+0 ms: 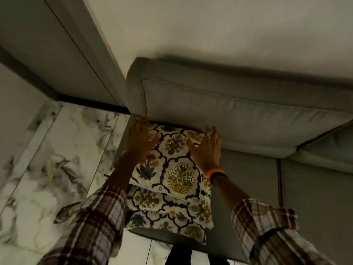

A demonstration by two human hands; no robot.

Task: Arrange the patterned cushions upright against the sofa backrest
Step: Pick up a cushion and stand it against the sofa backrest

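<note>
Two cream cushions with a dark floral pattern lie at the left end of the grey sofa. The upper cushion point(172, 159) rests on the lower cushion point(168, 209), its far edge touching the grey backrest point(238, 115). My left hand point(141, 138) grips its far left corner and my right hand point(206, 148) grips its far right corner. The lower cushion lies flat on the seat and sticks out toward me over the seat's front edge. Both forearms wear plaid sleeves; an orange band sits on the right wrist.
The grey sofa seat point(254, 188) stretches to the right of the cushions. A marble-patterned floor point(57, 159) lies left of the sofa. A pale wall point(210, 25) rises behind the backrest, with a wall corner and a dark skirting at left.
</note>
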